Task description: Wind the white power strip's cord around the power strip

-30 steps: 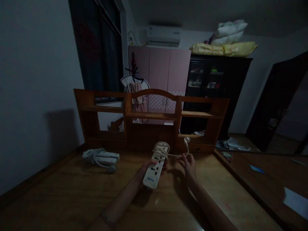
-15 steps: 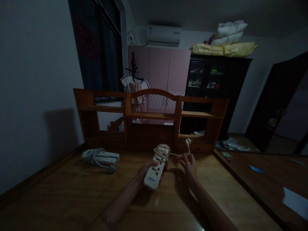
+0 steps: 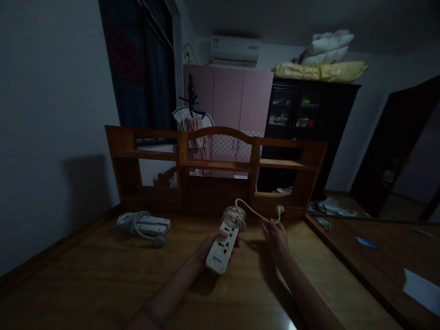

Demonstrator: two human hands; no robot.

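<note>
My left hand (image 3: 210,245) is wrapped round a white power strip (image 3: 222,251), thumb on its top face among the sockets. The strip is held tilted above the wooden desk, its printed end toward me. White cord is coiled round the strip's far end. From that coil the cord (image 3: 252,210) arches over to my right hand (image 3: 275,233), whose fingers are closed on it near the plug (image 3: 280,209). The plug sticks up just beyond those fingers. On the desk at left lies a second power strip (image 3: 151,224) with its grey cord wrapped round it.
A wooden shelf unit (image 3: 220,166) stands along the desk's (image 3: 103,284) back edge. A white wall bounds the left side. To the right is a brown surface (image 3: 347,238) with a paper sheet (image 3: 421,288) and a blue card (image 3: 366,242).
My right hand has moved right with the plug end of the cord. A longer length of cord now rises in a loop from the strip. My left hand stays nearly still.
</note>
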